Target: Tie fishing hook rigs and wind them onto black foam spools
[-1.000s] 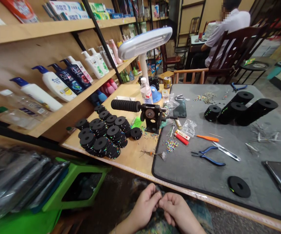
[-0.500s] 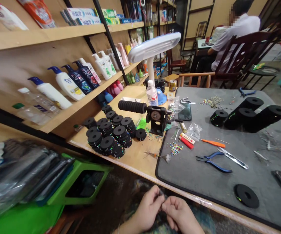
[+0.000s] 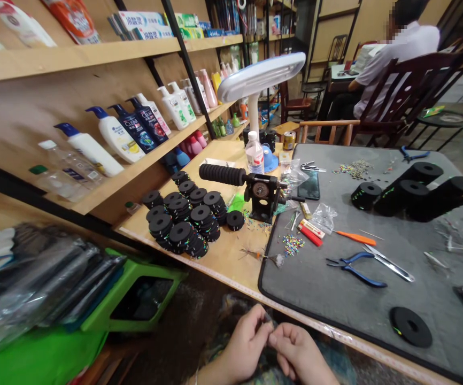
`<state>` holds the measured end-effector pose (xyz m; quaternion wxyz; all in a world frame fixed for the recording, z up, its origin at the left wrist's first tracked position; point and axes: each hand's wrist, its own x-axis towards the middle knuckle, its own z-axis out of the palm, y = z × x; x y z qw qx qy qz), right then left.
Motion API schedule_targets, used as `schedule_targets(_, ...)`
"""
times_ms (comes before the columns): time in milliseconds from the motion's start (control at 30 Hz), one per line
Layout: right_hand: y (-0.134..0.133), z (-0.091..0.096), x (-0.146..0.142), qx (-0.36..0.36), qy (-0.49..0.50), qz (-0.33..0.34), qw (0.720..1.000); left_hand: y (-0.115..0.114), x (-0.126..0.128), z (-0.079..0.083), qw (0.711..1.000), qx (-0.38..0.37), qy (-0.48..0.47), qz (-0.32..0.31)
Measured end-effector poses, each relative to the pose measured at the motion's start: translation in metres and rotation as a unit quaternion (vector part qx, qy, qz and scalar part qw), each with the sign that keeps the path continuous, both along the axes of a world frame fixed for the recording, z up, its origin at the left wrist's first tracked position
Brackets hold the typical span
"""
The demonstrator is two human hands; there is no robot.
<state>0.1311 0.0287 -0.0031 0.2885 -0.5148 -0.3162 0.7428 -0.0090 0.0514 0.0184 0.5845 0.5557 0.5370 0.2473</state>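
Observation:
Below the table's front edge, over my lap, my left hand [image 3: 248, 342] and my right hand [image 3: 295, 348] meet with fingertips pinched together. Whatever lies between the fingertips is too small to make out. On the grey mat [image 3: 319, 299] nearby are blue-handled pliers [image 3: 357, 266], metal thread snips [image 3: 392, 264] and an orange-handled tool [image 3: 355, 237]. A single black foam ring [image 3: 410, 326] lies flat near the mat's front edge. Small coloured beads [image 3: 293, 244] form a pile beside a red lighter [image 3: 310, 235].
A black winding device [image 3: 261, 195] with a foam grip stands mid-table. Stacked foam rings [image 3: 183, 235] fill the left side, and foam rolls [image 3: 411, 195] stand at the back right. Behind are a lamp [image 3: 261, 77], a bottle [image 3: 254, 153] and shelves [image 3: 143, 48]. A person [image 3: 403, 59] sits farther off.
The whole view has shifted slightly, with the table and shelves appearing a little farther right. My hands keep nearly the same pinched pose.

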Motion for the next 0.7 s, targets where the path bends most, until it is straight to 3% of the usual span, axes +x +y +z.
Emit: schedule_targets(700,-0.0010,-0.0041,0.0007,-0.001,0.012,-0.008,1.000,-0.0001,0.0001,0.0010,0.998,0.051,0.030,-0.020)
